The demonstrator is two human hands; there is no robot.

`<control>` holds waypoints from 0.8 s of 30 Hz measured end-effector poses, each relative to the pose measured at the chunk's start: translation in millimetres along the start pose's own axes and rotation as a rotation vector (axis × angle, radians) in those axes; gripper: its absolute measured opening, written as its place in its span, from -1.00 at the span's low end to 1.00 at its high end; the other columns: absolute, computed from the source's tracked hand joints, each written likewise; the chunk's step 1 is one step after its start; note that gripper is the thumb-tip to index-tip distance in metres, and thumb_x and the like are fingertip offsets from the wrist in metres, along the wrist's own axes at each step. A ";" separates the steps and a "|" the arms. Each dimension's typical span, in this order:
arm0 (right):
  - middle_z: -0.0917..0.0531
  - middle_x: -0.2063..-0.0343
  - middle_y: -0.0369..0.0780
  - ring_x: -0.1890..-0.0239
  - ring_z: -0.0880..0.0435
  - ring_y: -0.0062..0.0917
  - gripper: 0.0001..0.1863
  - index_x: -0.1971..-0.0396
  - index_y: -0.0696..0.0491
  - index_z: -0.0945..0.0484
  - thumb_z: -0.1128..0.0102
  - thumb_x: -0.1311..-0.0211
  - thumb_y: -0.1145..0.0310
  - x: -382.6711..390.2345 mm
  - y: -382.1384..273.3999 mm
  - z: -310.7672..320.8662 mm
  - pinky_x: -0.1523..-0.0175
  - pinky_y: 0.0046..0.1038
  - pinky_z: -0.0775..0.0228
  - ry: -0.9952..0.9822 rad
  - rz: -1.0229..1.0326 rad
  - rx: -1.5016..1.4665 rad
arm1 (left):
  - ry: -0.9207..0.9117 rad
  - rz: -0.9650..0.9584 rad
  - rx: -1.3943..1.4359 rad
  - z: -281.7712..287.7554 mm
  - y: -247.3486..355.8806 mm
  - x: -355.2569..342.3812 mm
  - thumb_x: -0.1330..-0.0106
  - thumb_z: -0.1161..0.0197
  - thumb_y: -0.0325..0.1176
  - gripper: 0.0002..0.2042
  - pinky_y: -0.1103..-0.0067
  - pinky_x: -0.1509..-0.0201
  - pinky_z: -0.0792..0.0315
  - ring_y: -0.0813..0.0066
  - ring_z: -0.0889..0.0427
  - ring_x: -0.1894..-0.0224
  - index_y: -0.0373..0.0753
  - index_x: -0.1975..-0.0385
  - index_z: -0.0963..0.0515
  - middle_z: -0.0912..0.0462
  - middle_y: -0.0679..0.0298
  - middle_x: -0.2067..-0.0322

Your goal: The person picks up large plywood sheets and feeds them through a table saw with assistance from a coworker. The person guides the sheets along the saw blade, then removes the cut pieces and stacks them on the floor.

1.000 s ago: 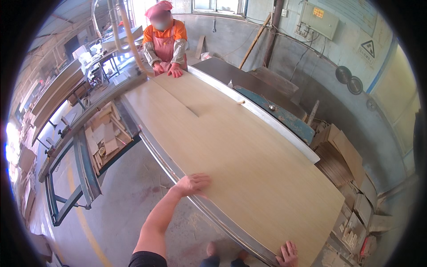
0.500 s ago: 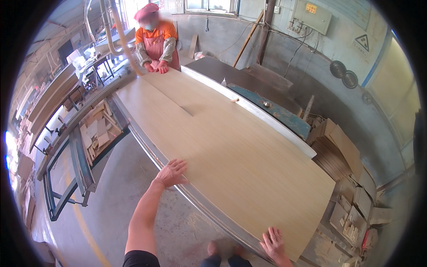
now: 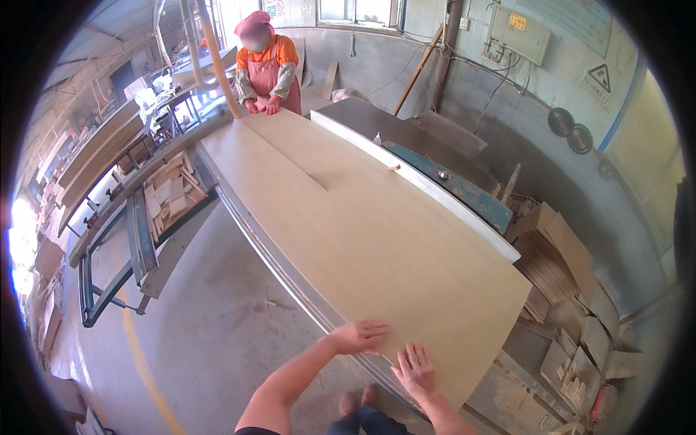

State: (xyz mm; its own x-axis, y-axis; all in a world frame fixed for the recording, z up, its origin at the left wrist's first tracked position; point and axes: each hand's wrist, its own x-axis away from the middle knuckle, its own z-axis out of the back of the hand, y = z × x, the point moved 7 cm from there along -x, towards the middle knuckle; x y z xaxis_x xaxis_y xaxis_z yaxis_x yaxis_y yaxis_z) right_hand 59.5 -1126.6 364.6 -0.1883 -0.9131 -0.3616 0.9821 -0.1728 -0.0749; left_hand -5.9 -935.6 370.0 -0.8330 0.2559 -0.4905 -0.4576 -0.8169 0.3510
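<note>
A large pale wood-grain board (image 3: 348,239) lies flat along a saw table. My left hand (image 3: 360,336) rests on its near left edge, palm down with fingers stretched out. Close beside it, my right hand (image 3: 415,371) presses on the board near the close end, fingers spread. Neither hand grips anything. A long slit runs from the board's far end to about a third of its length. At that far end, a co-worker's gloved hands (image 3: 262,106) touch the board. A white fence (image 3: 428,192) borders its right side.
Beyond the fence are a dark tabletop (image 3: 362,123) and a blue-green worn machine part (image 3: 471,192). Stacked brown panels (image 3: 547,254) and offcuts (image 3: 573,380) lie at right. A metal side frame (image 3: 138,246) with wood scraps (image 3: 172,190) juts out at left. A hose (image 3: 219,65) hangs near the co-worker.
My left hand has come back along the board's edge, closer to my right hand. The board has slid slightly toward the far end. The co-worker's hands remain at that end.
</note>
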 end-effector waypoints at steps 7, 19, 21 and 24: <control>-0.47 -0.30 0.00 -0.37 -0.42 -0.04 -0.43 -0.07 0.08 -0.61 -0.48 -0.14 0.06 32.6 17.6 39.7 -0.45 0.10 -0.24 -0.111 -0.039 -0.238 | 0.038 0.029 -0.081 15.5 -5.8 15.5 -0.20 -0.50 -0.11 -0.49 0.26 -0.34 -0.54 0.06 -0.59 -0.27 -0.31 -0.05 -0.61 -0.64 0.11 -0.20; -0.51 -0.29 -0.03 -0.42 -0.42 -0.06 -0.50 -0.04 0.12 -0.63 -0.44 -0.20 0.12 112.7 54.8 46.3 -0.48 0.17 -0.18 -0.079 0.097 -0.199 | -0.098 0.168 -0.282 22.4 1.8 13.3 -0.26 -0.42 -0.05 -0.43 0.22 -0.50 -0.35 0.23 -0.49 -0.36 -0.18 -0.21 -0.52 -0.54 0.21 -0.30; -0.52 -0.28 0.00 -0.39 -0.44 -0.01 -0.49 -0.02 0.16 -0.62 -0.45 -0.19 0.13 114.5 54.5 45.8 -0.46 0.20 -0.19 -0.037 0.111 -0.230 | -0.124 0.271 -0.374 20.5 4.8 17.2 -0.29 -0.38 0.06 -0.37 0.18 -0.51 -0.31 0.24 -0.44 -0.42 -0.21 -0.25 -0.49 -0.52 0.19 -0.34; -0.54 -0.27 0.02 -0.37 -0.47 0.02 -0.49 -0.01 0.19 -0.62 -0.45 -0.18 0.15 113.4 54.9 45.7 -0.44 0.23 -0.19 0.010 0.124 -0.257 | 0.134 0.540 -0.386 22.2 32.4 23.7 -0.21 -0.48 -0.01 -0.29 0.15 -0.48 -0.32 0.09 -0.42 -0.41 -0.26 -0.29 -0.44 -0.49 0.08 -0.33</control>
State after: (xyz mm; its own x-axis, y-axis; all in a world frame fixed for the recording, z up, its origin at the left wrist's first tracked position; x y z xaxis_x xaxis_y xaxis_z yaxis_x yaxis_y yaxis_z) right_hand 92.4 -1256.5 362.0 -0.0677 -0.9175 -0.3920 0.9643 0.0407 -0.2617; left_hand -47.4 -944.5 387.5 -0.8566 -0.2858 -0.4295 0.1763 -0.9446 0.2769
